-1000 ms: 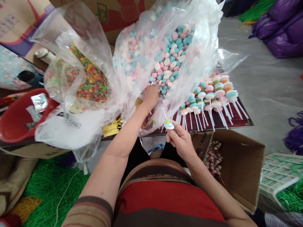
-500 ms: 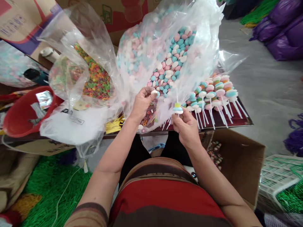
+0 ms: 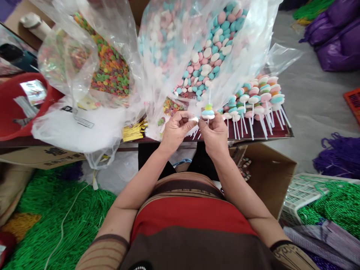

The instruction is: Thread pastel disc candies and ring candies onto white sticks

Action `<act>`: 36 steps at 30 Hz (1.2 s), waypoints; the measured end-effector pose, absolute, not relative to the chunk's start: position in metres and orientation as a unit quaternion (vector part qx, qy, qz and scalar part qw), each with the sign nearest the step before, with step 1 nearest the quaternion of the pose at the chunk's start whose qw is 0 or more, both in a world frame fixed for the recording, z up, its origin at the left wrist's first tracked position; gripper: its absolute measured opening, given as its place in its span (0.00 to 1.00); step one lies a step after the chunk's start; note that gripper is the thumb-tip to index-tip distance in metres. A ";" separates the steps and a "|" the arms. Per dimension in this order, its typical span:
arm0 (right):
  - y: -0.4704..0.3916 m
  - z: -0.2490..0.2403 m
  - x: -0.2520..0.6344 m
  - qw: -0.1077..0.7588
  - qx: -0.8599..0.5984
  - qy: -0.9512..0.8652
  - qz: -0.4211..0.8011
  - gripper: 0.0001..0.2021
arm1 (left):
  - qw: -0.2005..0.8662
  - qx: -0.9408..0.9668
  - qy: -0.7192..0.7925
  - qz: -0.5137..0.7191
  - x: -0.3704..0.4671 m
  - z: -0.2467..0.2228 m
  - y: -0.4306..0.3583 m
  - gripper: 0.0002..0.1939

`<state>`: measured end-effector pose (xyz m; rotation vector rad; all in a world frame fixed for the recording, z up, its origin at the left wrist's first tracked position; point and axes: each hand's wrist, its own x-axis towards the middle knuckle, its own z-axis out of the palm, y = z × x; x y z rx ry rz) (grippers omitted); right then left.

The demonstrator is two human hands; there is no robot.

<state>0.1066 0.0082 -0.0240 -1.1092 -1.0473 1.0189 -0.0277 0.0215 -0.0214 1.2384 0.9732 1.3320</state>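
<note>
Between the fingertips of my left hand [image 3: 176,131] is a white candy piece [image 3: 194,119]. My right hand [image 3: 215,134], close beside it, is closed on a white stick carrying stacked candy [image 3: 208,112] in green, blue and white, held upright. Beyond my hands, a big clear bag holds pink, white and blue candies [image 3: 206,69]. Small ring candies [image 3: 172,107] lie just past my left hand. To the right of my right hand, finished-looking candy sticks [image 3: 266,98] rest on the dark table [image 3: 288,132] with their white stems over its front edge.
Another clear bag holds colourful ring candies [image 3: 111,75] at the left, near a red basin [image 3: 46,108] and gold ties [image 3: 134,131]. Below the table's right side stand an open cardboard box [image 3: 271,176] and a white crate [image 3: 292,210].
My left hand has moved right and my right hand slightly up, bringing them close together. The view has shifted, and the white candy piece is now beside the candy stick.
</note>
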 end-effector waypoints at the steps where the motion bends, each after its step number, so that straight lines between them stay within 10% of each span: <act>1: 0.008 -0.026 0.106 0.609 -0.481 -0.465 0.426 0.19 | 0.499 0.532 0.400 0.555 -0.028 -0.021 0.020 0.21; 21: -0.003 -0.016 0.109 0.543 -0.435 -0.397 0.598 0.24 | 0.355 0.650 0.409 0.533 -0.037 -0.016 0.010 0.19; 27: -0.002 -0.018 0.104 0.555 -0.473 -0.411 0.547 0.20 | 0.530 0.540 0.455 0.470 -0.039 -0.017 0.006 0.30; 36: -0.019 -0.007 0.120 0.515 -0.484 -0.429 0.563 0.17 | 0.530 0.438 0.525 0.502 -0.038 -0.025 0.013 0.17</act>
